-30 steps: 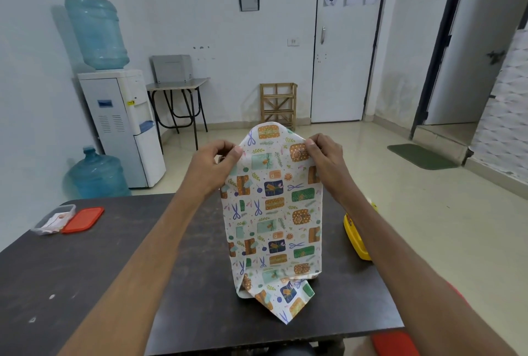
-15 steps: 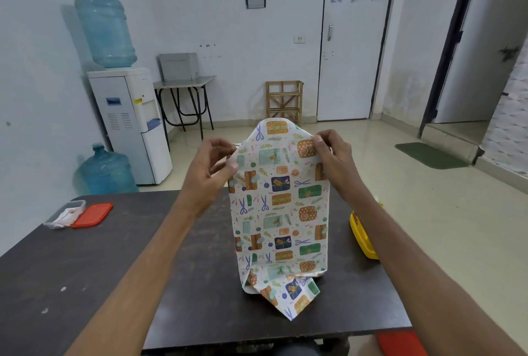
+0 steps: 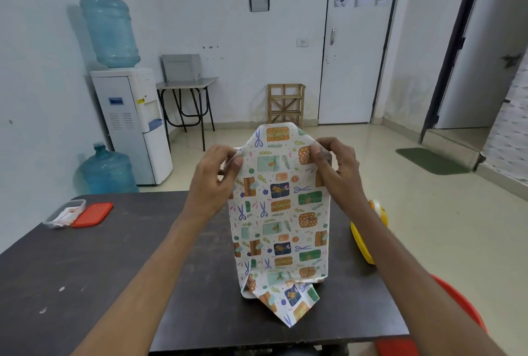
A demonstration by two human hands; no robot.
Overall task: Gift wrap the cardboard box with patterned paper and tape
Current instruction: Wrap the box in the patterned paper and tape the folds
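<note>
I cannot see the cardboard box itself: the patterned paper (image 3: 281, 213) covers every side that faces me, so only the upright, tall shape under the sheet gives it away. Whether any tape is already on the paper I cannot tell. At the table's right edge a yellow object (image 3: 360, 241) is half hidden behind my right forearm, and I cannot make out what it is. Something red (image 3: 457, 304) shows below that arm, off the table's near right corner, cut off by the arm.

The wrapped shape stands on end on the dark table (image 3: 114, 284), toward its near edge and right of the middle. The paper is white, printed with small gift boxes in orange, green and navy, blue scissors and leafy sprigs. At the top it rises into a rounded flap above my fingers. At the bottom a loose pointed corner of paper lies spread on the table toward me.

My left hand (image 3: 213, 178) pinches the paper's upper left edge between thumb and fingers. My right hand (image 3: 335, 170) pinches the upper right edge the same way, fingers curled behind.

Near the far left corner sit a clear container (image 3: 64, 214) and a red lid (image 3: 93, 214), touching.
</note>
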